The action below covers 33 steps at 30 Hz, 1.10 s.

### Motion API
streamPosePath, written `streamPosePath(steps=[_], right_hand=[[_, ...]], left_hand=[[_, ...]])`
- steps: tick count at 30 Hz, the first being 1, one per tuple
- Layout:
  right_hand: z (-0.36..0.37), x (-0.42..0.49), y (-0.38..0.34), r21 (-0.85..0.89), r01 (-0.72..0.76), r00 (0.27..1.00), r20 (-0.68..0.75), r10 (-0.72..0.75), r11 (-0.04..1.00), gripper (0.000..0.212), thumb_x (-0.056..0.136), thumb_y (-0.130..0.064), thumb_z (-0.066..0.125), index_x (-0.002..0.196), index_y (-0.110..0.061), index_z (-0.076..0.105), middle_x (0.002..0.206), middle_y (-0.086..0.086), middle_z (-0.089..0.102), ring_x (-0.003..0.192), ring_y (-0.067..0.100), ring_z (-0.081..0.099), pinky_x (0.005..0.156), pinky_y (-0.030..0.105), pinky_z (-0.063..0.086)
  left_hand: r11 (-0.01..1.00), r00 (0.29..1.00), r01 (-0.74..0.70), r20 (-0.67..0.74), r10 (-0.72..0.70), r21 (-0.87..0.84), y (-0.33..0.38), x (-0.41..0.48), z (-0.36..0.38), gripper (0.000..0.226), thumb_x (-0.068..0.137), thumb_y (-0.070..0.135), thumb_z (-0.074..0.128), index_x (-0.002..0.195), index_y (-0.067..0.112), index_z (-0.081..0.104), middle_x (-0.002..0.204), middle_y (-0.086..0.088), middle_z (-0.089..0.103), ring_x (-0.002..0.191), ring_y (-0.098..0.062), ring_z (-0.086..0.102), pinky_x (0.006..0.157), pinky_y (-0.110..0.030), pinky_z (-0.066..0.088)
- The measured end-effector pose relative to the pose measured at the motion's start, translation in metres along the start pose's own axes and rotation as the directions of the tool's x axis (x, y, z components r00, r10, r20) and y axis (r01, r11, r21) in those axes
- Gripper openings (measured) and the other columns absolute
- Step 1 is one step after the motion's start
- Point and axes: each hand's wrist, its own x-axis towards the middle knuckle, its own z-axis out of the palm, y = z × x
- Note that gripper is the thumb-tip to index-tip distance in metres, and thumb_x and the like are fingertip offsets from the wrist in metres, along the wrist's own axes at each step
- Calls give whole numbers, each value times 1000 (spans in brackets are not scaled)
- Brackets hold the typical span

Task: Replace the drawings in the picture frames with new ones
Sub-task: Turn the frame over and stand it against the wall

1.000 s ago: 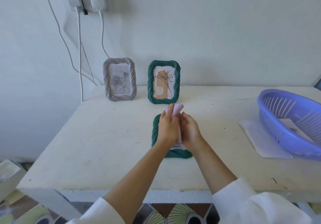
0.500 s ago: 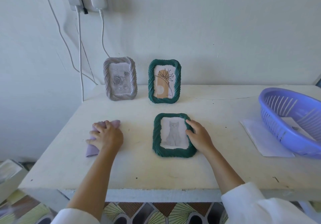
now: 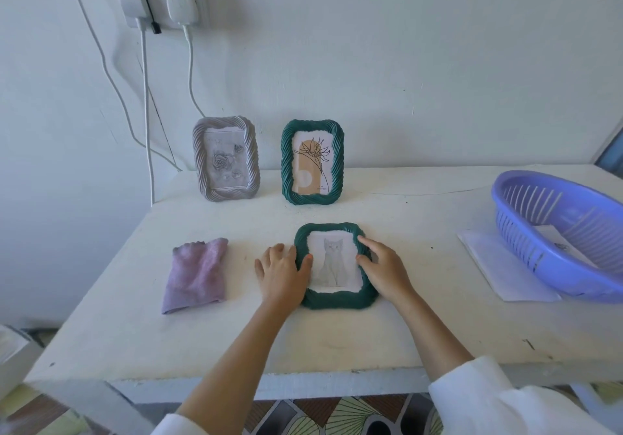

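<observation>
1. Near the table's front middle lies the green frame (image 3: 335, 266), flat and face up, a cat drawing (image 3: 333, 262) in it.
2. Both hands grip its long sides: the left hand (image 3: 283, 271) with thumb curled over the rim at 9 o'clock, the right hand (image 3: 382, 267) with fingers curled on the rim at 3 o'clock.
3. Risk, as I judge it: lifted unevenly, the frame could slip or its drawing shift.
4. At 12 o'clock stand a second green frame (image 3: 312, 162) and a grey frame (image 3: 225, 159), close enough to be knocked.
5. A purple cloth (image 3: 197, 274) lies at 9 o'clock; a blue basket (image 3: 559, 232) on paper (image 3: 499, 266) sits at 3 o'clock, well apart.
</observation>
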Motion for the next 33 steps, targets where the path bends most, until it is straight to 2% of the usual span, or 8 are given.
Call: streamPosePath(steps=[7,12,14,16,20,24,27,33], right_hand=[[-4,0,-4,228,-64,998,-6,67,972,52,81,-5,59,130,-21,51,130,-1,56,117,14,52,94,22,39],[-8,1,-8,486,-66,994,-47,102,872,62,76,9,58,130,-21,49,96,-19,60,78,2,67,68,16,55],[-9,4,-10,568,-65,991,-58,118,821,66,74,11,58,130,-21,49,110,-14,58,80,-4,65,64,13,54],[-10,7,-12,596,-66,992,-47,116,800,66,72,12,58,129,-21,50,120,-3,56,93,2,61,74,18,52],[-15,9,-12,640,-82,995,9,99,764,55,72,15,56,111,-24,62,103,20,63,85,22,58,80,33,50],[-32,19,-7,696,-102,995,79,65,711,49,76,15,53,96,-28,68,100,8,62,86,19,57,79,32,53],[-52,31,-1,731,-127,991,115,62,670,47,79,13,52,91,-28,72,90,2,66,79,14,61,58,19,52],[-97,69,22,796,-144,989,131,64,588,43,79,15,47,94,-15,73,79,-3,68,70,10,59,57,18,52]], left_hand=[[995,999,38,35,-34,-96,-1,5,-2,48,90,40,48,135,24,43,144,0,36,137,-20,25,117,-41,1],[955,997,68,48,-56,-290,5,2,-4,54,94,32,44,145,25,28,133,1,53,129,-18,41,117,-39,-4],[908,999,41,28,-32,-418,7,1,-3,54,95,26,44,146,25,24,138,4,51,128,-16,44,120,-37,-2],[810,1000,-8,-1,9,-586,11,0,-2,55,96,18,45,146,22,24,142,4,46,129,-16,43,118,-33,17],[685,996,-89,-62,64,-723,24,3,-3,53,96,8,44,145,20,29,139,8,43,124,-4,38,100,-13,27],[613,989,-151,-112,102,-776,39,10,0,52,95,3,43,143,20,33,128,14,43,118,-1,38,91,0,27],[558,986,-167,-133,102,-813,57,20,6,52,95,3,43,143,21,33,128,17,42,120,0,39,93,1,27],[481,976,-215,-177,124,-850,107,44,28,52,95,4,43,143,23,33,133,23,38,125,6,34,97,-2,29]])
